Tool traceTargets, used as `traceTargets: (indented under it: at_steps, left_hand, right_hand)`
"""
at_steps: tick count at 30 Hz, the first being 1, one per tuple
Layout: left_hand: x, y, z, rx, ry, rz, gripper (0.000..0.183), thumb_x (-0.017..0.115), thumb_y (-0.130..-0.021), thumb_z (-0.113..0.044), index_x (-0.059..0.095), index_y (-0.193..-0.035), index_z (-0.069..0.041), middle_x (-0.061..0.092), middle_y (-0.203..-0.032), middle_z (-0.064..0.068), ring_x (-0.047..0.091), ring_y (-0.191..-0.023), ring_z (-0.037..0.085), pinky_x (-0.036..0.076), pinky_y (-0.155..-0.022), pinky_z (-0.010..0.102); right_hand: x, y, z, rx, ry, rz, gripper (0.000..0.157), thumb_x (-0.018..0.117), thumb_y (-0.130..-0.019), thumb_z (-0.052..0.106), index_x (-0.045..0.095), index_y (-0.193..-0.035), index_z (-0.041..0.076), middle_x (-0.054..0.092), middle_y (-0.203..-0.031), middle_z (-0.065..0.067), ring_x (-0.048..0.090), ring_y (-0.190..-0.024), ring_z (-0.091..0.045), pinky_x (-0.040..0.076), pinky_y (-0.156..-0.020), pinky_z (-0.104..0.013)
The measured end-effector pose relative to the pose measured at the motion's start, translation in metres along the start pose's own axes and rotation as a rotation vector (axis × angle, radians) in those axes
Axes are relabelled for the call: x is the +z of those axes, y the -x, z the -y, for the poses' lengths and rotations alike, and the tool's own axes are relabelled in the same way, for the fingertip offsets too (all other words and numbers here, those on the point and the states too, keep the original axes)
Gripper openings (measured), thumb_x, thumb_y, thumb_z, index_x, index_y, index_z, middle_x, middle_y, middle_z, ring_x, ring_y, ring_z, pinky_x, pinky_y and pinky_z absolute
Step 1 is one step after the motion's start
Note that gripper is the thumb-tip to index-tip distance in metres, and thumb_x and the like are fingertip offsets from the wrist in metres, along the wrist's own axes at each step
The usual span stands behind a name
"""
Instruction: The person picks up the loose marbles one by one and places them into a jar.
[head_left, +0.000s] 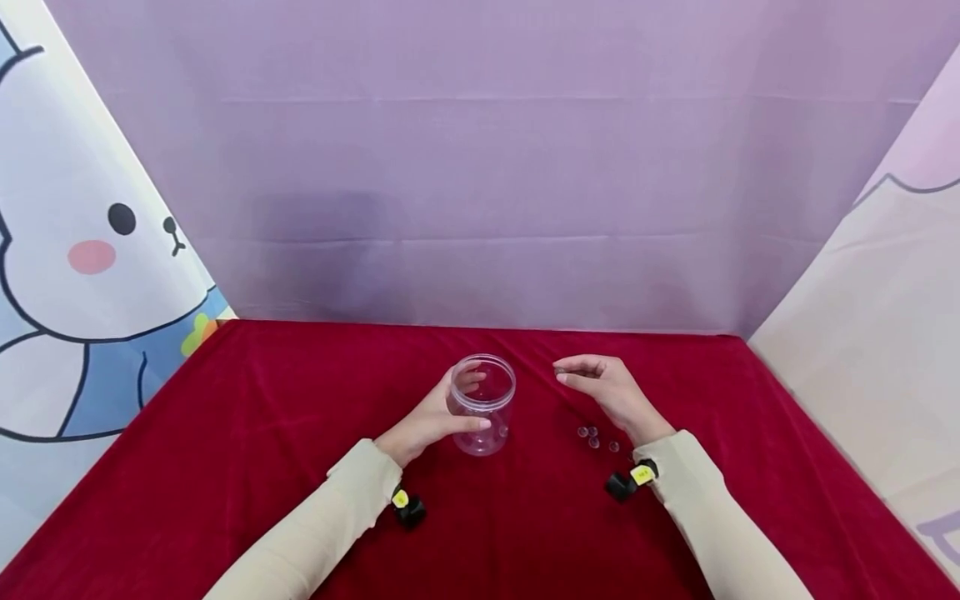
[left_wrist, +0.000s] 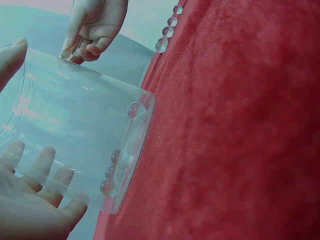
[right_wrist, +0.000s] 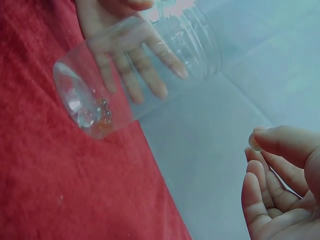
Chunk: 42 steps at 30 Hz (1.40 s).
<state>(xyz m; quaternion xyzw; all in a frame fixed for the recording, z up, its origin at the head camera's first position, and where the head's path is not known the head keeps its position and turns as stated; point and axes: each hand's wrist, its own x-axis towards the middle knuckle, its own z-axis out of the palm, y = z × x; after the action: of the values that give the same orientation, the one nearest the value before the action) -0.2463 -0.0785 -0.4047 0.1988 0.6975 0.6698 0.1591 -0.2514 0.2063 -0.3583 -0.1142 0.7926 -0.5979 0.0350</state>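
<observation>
A clear plastic jar (head_left: pixel 482 442) stands upright and lidless on the red cloth, and my left hand (head_left: pixel 435 421) grips it round the side, thumb in front and fingers behind. Several clear glass marbles (left_wrist: pixel 110 173) lie at the bottom of the jar, best seen in the left wrist view. To the right of the jar and above the cloth, my right hand (head_left: pixel 607 387) pinches a single clear marble (right_wrist: pixel 255 142) between thumb and fingertips. Below that hand, several loose marbles (head_left: pixel 592 437) rest on the cloth, partly under the wrist.
The red cloth (head_left: pixel 300 392) covers the whole table. A lilac fabric wall (head_left: pixel 480 167) rises behind its far edge. Printed panels flank it, with a cartoon animal (head_left: pixel 90 208) on the left one. Each wrist wears a small black camera (head_left: pixel 621 487).
</observation>
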Motion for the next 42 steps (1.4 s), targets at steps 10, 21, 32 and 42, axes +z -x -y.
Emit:
traceTargets:
  at_steps: [10, 21, 32, 42]
  left_hand:
    - [0.000, 0.001, -0.002, 0.004, -0.001, -0.009, 0.085, 0.076, -0.077, -0.012, 0.025, -0.143, -0.028, 0.033, -0.147, 0.008, 0.029, -0.136, 0.027, 0.035, -0.105, 0.050]
    - [-0.001, 0.000, -0.002, 0.020, 0.010, 0.005, 0.084, 0.075, -0.078, -0.012, 0.025, -0.143, -0.027, 0.032, -0.148, 0.010, 0.027, -0.137, 0.029, 0.035, -0.105, 0.049]
    - [-0.001, -0.002, -0.001, -0.002, 0.008, -0.005, 0.085, 0.077, -0.077, -0.013, 0.026, -0.143, -0.027, 0.033, -0.148, 0.010, 0.030, -0.136, 0.027, 0.034, -0.106, 0.049]
    - [0.000, -0.003, -0.001, -0.001, 0.016, 0.001, 0.084, 0.073, -0.079, -0.009, 0.023, -0.144, -0.027, 0.032, -0.148, 0.010, 0.028, -0.136, 0.028, 0.032, -0.107, 0.051]
  right_hand:
    - [0.006, -0.006, 0.009, -0.011, -0.017, 0.013, 0.040, 0.068, -0.086, 0.014, 0.059, -0.118, -0.009, 0.069, -0.107, -0.006, 0.061, -0.097, -0.008, 0.047, -0.086, -0.022]
    - [0.017, -0.008, 0.024, -0.052, -0.017, 0.019, 0.035, 0.068, -0.085, 0.011, 0.062, -0.115, -0.007, 0.067, -0.109, -0.012, 0.062, -0.092, -0.009, 0.049, -0.082, -0.022]
    - [0.027, -0.013, 0.029, -0.059, -0.016, 0.042, 0.034, 0.068, -0.086, 0.013, 0.063, -0.114, -0.005, 0.069, -0.108, -0.010, 0.062, -0.096, -0.011, 0.048, -0.087, -0.025]
    - [0.039, -0.018, 0.031, -0.130, -0.055, 0.065, 0.035, 0.069, -0.085, 0.015, 0.063, -0.112, -0.007, 0.069, -0.105, -0.009, 0.062, -0.093, -0.015, 0.051, -0.081, -0.025]
